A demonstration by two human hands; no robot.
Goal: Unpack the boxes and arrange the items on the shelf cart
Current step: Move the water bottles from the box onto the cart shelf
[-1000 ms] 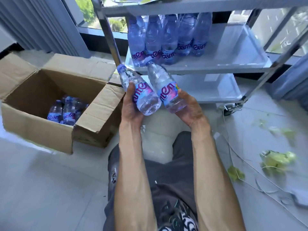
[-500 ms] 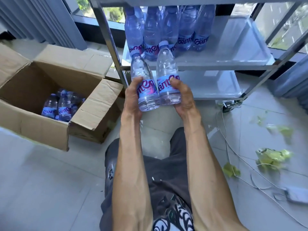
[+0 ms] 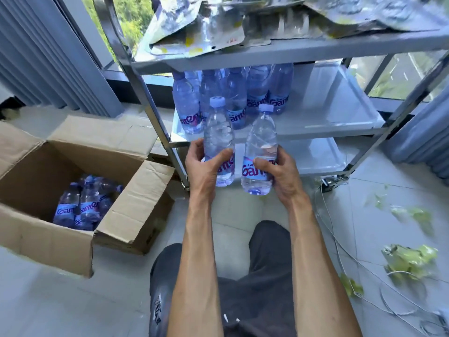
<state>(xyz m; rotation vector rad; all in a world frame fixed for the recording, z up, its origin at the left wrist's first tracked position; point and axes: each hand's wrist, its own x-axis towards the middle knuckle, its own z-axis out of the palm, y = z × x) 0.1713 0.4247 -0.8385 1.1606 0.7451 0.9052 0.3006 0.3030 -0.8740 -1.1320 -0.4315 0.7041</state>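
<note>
My left hand (image 3: 202, 166) grips a clear water bottle (image 3: 218, 132) with a purple label, held upright. A second upright bottle (image 3: 261, 139) is gripped by my right hand (image 3: 281, 171). Both bottles hang in front of the metal shelf cart (image 3: 340, 122), just before its middle shelf. On that shelf's left part stand several more bottles (image 3: 233, 93). At the left, an open cardboard box (image 3: 48, 237) on the floor holds several bottles (image 3: 82, 205).
Flat silver packets (image 3: 201, 27) lie on the cart's top shelf. The right half of the middle shelf is bare. White cables (image 3: 340, 251) and green scraps (image 3: 410, 261) lie on the floor at the right. My knees are below.
Both bottles have gone from tilted to upright and risen toward the middle shelf. The view has tipped up, bringing the top shelf into sight.
</note>
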